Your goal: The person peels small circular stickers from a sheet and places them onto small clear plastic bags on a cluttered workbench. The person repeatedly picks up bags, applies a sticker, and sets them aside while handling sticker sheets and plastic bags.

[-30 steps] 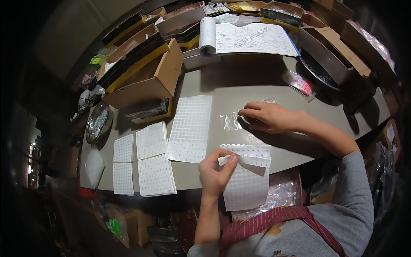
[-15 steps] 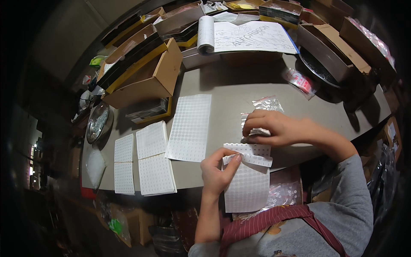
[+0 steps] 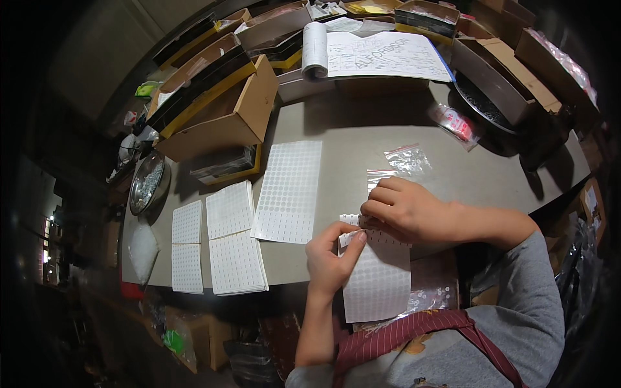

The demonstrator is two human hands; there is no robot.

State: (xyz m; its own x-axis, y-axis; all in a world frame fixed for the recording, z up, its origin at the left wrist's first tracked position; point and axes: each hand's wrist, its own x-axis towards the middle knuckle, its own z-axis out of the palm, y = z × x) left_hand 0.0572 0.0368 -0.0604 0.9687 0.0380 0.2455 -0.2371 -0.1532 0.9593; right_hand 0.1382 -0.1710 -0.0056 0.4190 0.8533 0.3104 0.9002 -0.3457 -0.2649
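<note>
My left hand pinches a white sticker sheet near its top, thumb in front. The sheet bears rows of small round labels, and its upper part is folded over. My right hand is at the folded edge, fingertips bent together close to the left thumb. Whatever those fingertips hold is too small or hidden to make out. Just beyond the right hand lie small clear zip bags with small round pieces in them; the nearer bag is partly covered by the hand.
To the left lie a loose label sheet and banded label stacks. A metal bowl and a white bag sit at the left edge. Cardboard boxes and an open notepad line the back. A red-printed bag lies far right.
My right hand has moved from the nearer zip bag down and left to the sheet's folded edge, beside the left thumb. My left hand keeps its pinch.
</note>
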